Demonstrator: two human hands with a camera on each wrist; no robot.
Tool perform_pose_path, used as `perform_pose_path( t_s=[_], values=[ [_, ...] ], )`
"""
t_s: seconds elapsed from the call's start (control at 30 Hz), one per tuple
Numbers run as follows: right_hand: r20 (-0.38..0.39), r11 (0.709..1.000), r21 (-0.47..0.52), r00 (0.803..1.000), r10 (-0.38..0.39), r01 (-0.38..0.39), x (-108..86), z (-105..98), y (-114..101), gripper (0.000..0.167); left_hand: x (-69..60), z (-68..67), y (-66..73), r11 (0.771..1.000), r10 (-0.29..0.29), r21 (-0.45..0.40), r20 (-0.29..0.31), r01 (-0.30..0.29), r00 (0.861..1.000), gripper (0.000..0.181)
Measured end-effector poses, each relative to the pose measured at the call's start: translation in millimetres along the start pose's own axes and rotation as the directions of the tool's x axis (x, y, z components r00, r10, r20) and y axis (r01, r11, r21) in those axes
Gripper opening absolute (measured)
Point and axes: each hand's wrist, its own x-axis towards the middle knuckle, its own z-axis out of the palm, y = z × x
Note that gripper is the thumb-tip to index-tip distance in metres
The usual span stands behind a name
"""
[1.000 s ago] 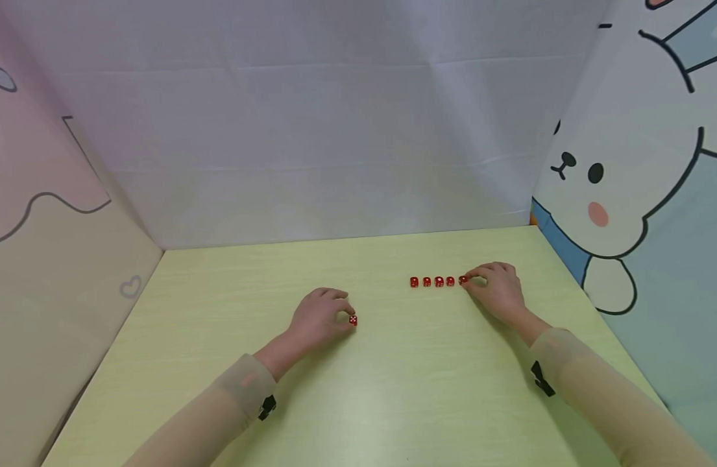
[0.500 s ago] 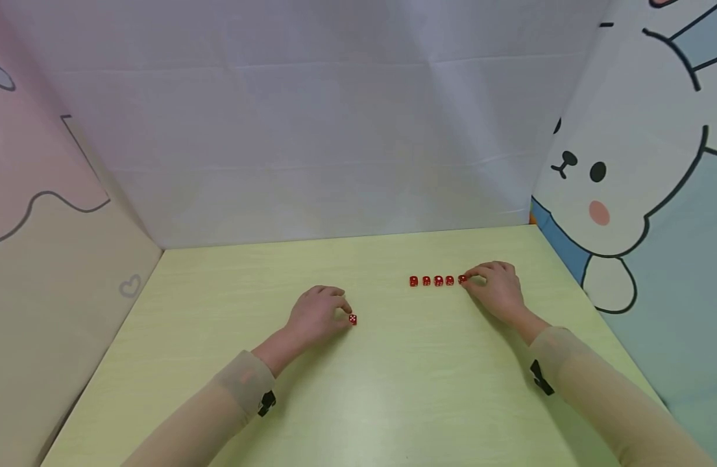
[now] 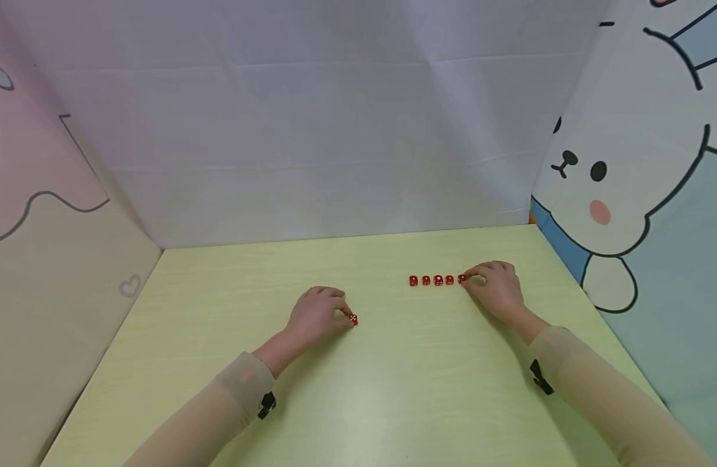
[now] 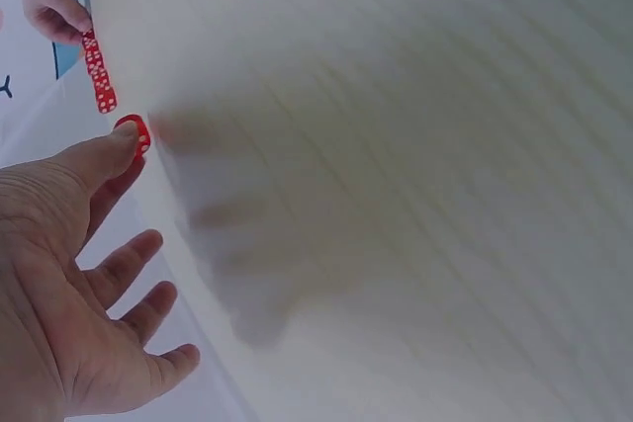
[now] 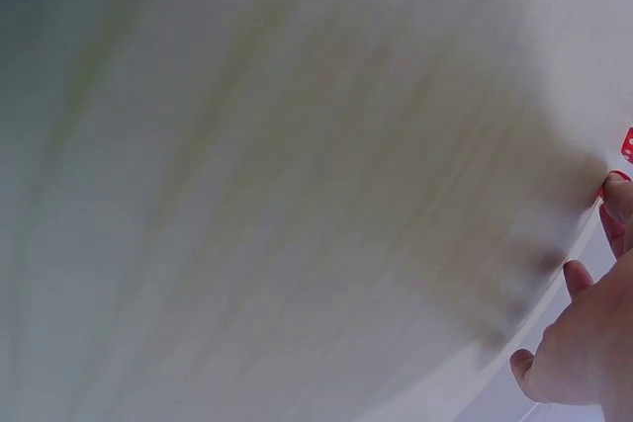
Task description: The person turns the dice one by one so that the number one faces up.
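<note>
Between thumb and finger my left hand (image 3: 316, 316) pinches a red die (image 3: 353, 320) with white pips, near the middle of the table. In the left wrist view that die (image 4: 138, 133) shows at the thumb tip, and the other fingers are spread apart. My right hand (image 3: 498, 290) pinches another red die (image 3: 462, 279) at the right end of a row of red dice (image 3: 438, 281). The row runs left to right with small gaps. In the right wrist view the right hand (image 5: 584, 333) covers most of its die.
A pale yellow table (image 3: 393, 389) carries everything. A plain whitish cloth wall (image 3: 335, 149) stands along its back edge. To the right is a panel with a cartoon animal (image 3: 627, 175), and a pink and cream panel (image 3: 60, 292) borders the left.
The left hand's die has turned slightly in the fingers. The right hand and the row of dice stay in place.
</note>
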Motion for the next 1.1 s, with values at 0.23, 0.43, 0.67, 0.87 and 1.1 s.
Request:
perform_pose_path(
  t_s=[0.23,0.43,0.67,0.87,1.1],
  values=[
    [0.002,1.0,0.008,1.0,0.013,-0.013,0.0,0,1,0.028,-0.3,5.1,0.3,0.982,-0.063,-0.181,-0.045,0.054,0.997,0.012],
    [0.013,0.999,0.019,1.0,0.027,-0.027,-0.2,-1,1,0.03,-1.9,11.9,1.8,0.974,-0.075,-0.218,-0.061,0.06,0.995,0.013],
    [0.012,0.999,0.025,1.0,0.023,-0.023,-0.1,-3,1,0.028,-5.6,14.1,2.0,0.973,-0.072,-0.225,-0.081,0.052,0.994,0.011],
    [0.01,0.999,0.029,1.0,0.014,-0.014,0.3,-4,1,0.028,-8.0,10.9,1.6,0.979,-0.071,-0.194,-0.076,0.055,0.995,0.012],
    [-0.001,0.999,0.037,1.0,0.01,-0.01,0.2,-4,2,0.029,-11.6,8.4,-1.2,0.991,-0.055,-0.125,-0.08,0.045,0.995,0.015]
  ],
)
